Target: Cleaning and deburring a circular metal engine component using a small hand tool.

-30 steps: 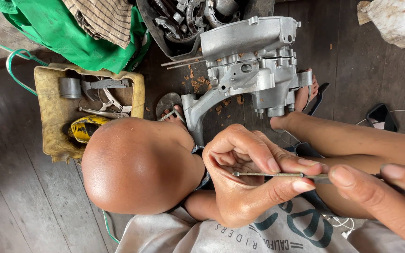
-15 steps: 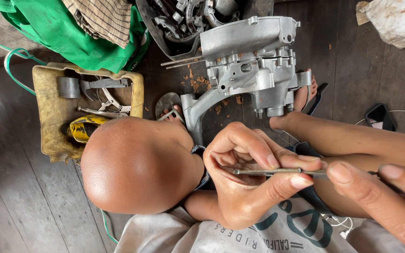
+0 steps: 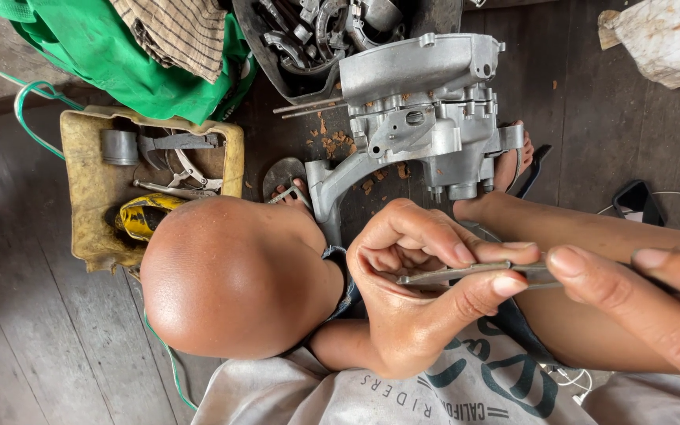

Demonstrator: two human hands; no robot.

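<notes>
- Steel-grey slim metal tweezers (image 3: pixel 474 272) sat pinched between the left hand (image 3: pixel 419 291) fingertips.
- Right hand (image 3: pixel 647 295) fingers clamped the tweezers' other end.
- Grey cast-aluminium engine casing (image 3: pixel 423 118) lay beyond.

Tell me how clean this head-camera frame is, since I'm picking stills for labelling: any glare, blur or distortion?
Head view: soft, even daylight with no hard shadows; a mild sheen on the bent knee; the left hand and thin metal tool are sharp; the right hand, nearest the lens, looks oversized and is cut off by the frame edge; the grey engine casing is crisp.
</notes>
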